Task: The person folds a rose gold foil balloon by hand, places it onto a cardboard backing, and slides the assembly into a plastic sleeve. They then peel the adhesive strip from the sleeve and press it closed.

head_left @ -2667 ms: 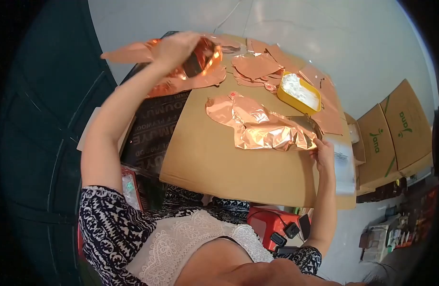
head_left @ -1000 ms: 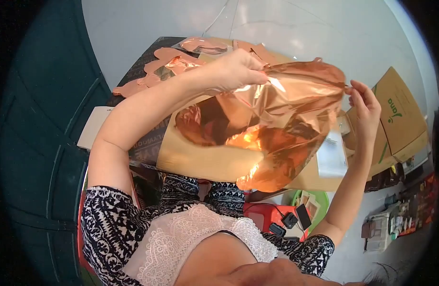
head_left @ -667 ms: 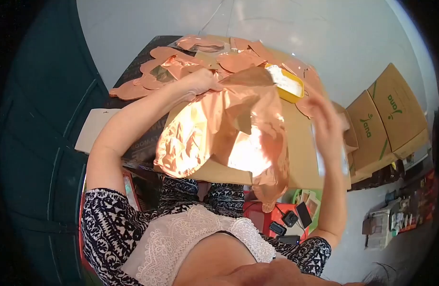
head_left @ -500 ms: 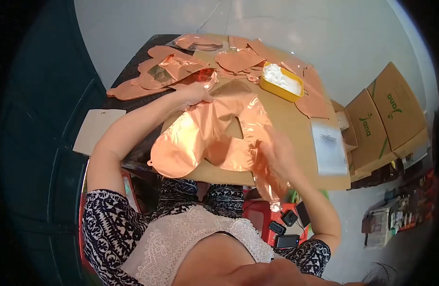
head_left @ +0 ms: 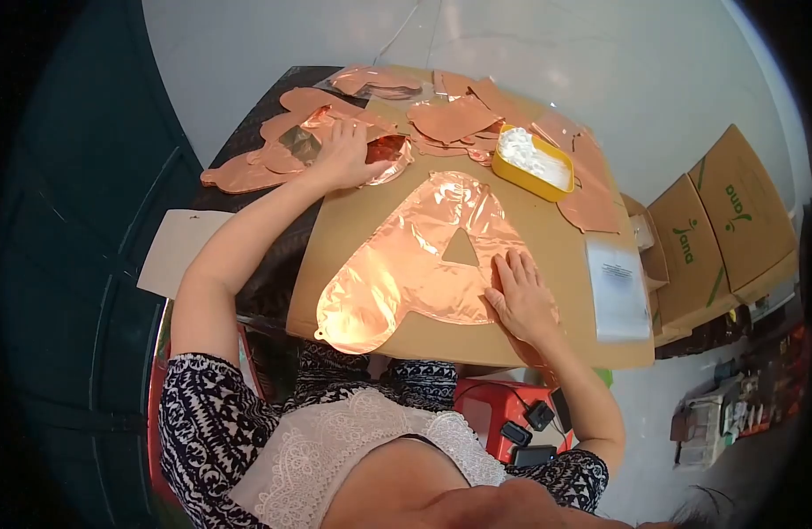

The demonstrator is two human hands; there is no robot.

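Note:
A rose-gold foil balloon shaped like the letter A (head_left: 424, 264) lies spread on the cardboard sheet (head_left: 441, 342), with a triangular hole near its top. My right hand (head_left: 521, 295) rests flat on its right leg, fingers stretched out. At the upper left, my left hand (head_left: 340, 160) lies with fingers extended on a crumpled foil balloon (head_left: 384, 152). Beneath and beside that one are more flat rose-gold balloons (head_left: 247, 167). What lies under my left palm is hidden.
Behind the A, a yellow tub (head_left: 534, 185) holds white material. More foil pieces (head_left: 454, 119) lie along the back. A clear plastic packet (head_left: 616, 291) sits near the right edge. Cardboard boxes (head_left: 741, 216) stand to the right, and a red stool (head_left: 481, 410) is below the table.
The A balloon was lifted and crumpled between both hands; now it lies flatter on the cardboard. My left hand has let go and moved up to the pile; my right presses on the leg.

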